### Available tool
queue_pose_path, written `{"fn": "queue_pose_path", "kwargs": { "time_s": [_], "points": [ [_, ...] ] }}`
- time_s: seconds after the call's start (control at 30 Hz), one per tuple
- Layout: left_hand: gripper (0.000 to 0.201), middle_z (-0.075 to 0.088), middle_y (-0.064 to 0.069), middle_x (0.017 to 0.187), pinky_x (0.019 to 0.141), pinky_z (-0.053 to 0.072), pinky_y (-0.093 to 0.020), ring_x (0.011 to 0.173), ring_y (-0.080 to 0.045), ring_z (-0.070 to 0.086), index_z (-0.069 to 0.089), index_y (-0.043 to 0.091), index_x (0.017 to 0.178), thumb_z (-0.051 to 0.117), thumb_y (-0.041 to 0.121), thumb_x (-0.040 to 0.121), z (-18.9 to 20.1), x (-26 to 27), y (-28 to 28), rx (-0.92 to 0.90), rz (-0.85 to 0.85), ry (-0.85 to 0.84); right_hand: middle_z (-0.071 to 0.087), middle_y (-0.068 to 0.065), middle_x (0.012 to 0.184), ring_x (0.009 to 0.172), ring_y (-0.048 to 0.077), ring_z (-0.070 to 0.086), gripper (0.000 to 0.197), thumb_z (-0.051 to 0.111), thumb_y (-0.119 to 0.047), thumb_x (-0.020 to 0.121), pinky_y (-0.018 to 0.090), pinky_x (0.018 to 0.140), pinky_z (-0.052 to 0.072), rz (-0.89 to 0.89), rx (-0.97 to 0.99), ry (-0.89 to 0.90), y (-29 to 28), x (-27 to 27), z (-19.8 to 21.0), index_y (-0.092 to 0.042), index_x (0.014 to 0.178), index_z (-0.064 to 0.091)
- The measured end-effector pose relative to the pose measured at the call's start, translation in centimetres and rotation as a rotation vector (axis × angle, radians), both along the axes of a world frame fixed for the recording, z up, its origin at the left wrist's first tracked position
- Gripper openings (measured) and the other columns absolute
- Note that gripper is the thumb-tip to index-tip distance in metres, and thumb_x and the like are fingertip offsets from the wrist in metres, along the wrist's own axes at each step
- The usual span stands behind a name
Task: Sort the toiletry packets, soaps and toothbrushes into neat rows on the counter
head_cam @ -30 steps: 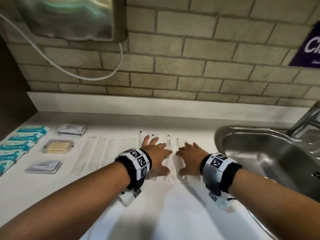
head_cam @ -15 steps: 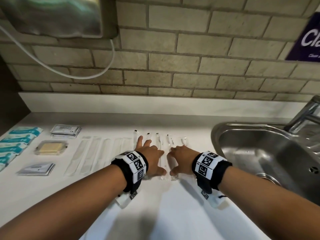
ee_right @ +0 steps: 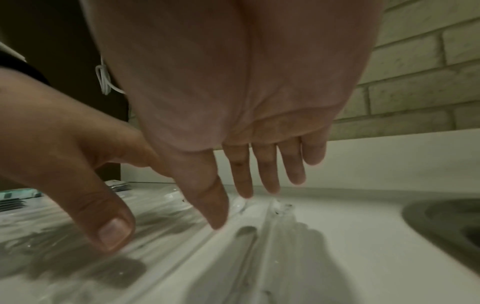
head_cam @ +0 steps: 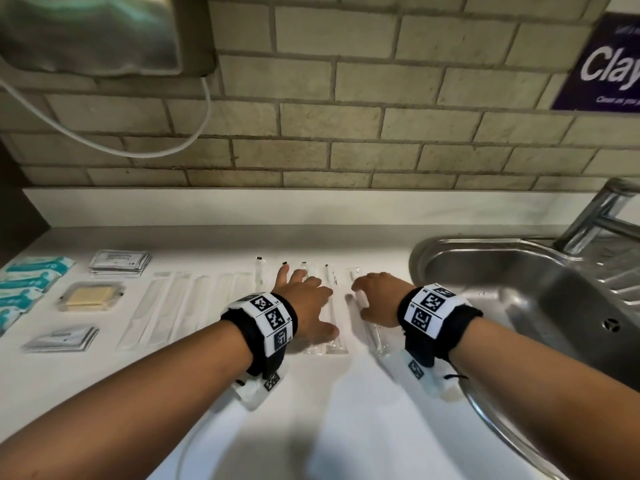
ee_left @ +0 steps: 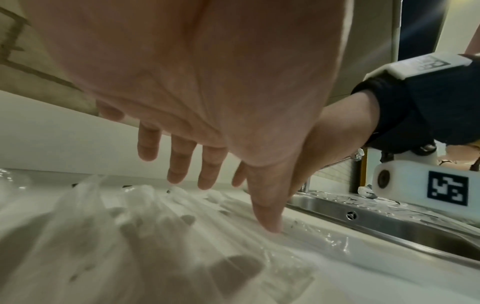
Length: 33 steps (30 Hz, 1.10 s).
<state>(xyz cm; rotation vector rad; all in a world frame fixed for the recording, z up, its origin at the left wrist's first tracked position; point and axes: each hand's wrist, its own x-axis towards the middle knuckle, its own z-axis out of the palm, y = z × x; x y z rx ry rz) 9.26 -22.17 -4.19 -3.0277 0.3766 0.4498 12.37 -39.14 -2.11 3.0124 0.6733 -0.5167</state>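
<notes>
- Left hand (head_cam: 304,306) lying palm-down, fingers straight and spread, pressing on clear-wrapped toothbrushes (head_cam: 330,306) lying side by side on the white surface (head_cam: 346,410); gripping nothing.
- Right hand (head_cam: 377,299) hovering just beside, fingers relaxed and extended, thumb tip (ee_right: 218,222) touching one clear wrapper (head_cam: 372,327); grip empty.
- Lying further left: row of long white sachets (head_cam: 180,306), yellow soap in clear tray (head_cam: 90,296), grey packet stacks (head_cam: 119,263), teal packets (head_cam: 24,289).
- Sitting right: stainless steel sink (head_cam: 519,289).
</notes>
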Motion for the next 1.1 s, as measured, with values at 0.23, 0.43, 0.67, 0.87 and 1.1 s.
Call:
{"fn": "queue_pose_path", "kwargs": {
  "time_s": [0.23,0.43,0.67,0.87,1.1],
  "points": [
    [0.076,0.032,0.000,0.156,0.115,-0.011,-0.056,0.148,-0.032,0.006,0.036,0.026,0.146,0.044,0.068,0.083,-1.2,-0.1,-1.9,0.062,-0.040,0.008,0.055,0.007,0.133,0.121,0.026,0.053,0.065,0.071,-0.021,0.081,0.036,0.100,0.046,-0.038,-0.039,0.149,-1.7,-0.6,-1.3,-0.013,0.139,0.040],
    [0.078,0.025,0.003,0.159,0.114,-0.013,-0.056,0.149,-0.031,0.001,0.027,0.027,0.151,0.044,0.067,0.086,-1.1,0.0,-2.2,0.056,-0.009,0.047,0.059,0.008,0.127,0.116,0.026,0.057,0.064,0.073,-0.022,0.080,0.034,0.093,0.048,-0.014,-0.013,0.142,-1.1,-0.3,-1.5,-0.012,0.136,0.044],
    [0.077,0.014,0.004,0.162,0.115,-0.011,-0.055,0.150,-0.029,0.000,0.021,0.029,0.152,0.043,0.064,0.087,-1.3,0.0,-2.2,0.053,0.022,0.070,0.060,0.008,0.125,0.113,0.026,0.059,0.065,0.072,-0.022,0.080,0.035,0.094,0.051,-0.011,-0.023,0.143,-0.9,-0.1,-1.8,-0.010,0.136,0.040],
    [0.075,0.016,0.004,0.162,0.115,-0.010,-0.055,0.150,-0.029,0.001,0.024,0.029,0.150,0.044,0.063,0.086,-1.7,0.1,-2.3,0.053,0.016,0.057,0.061,0.008,0.117,0.105,0.026,0.061,0.063,0.074,-0.023,0.076,0.037,0.090,0.053,-0.022,-0.010,0.149,-0.7,-0.3,-1.9,-0.010,0.129,0.042],
    [0.080,0.013,0.005,0.162,0.117,-0.008,-0.054,0.150,-0.028,0.001,0.019,0.029,0.152,0.045,0.063,0.085,-1.6,0.2,-1.8,-0.014,0.022,0.047,0.062,0.008,0.117,0.106,0.027,0.061,0.069,0.075,-0.022,0.074,0.039,0.090,0.053,-0.050,0.042,0.158,-0.9,-0.5,-2.0,-0.011,0.131,0.039]
  ]
}}
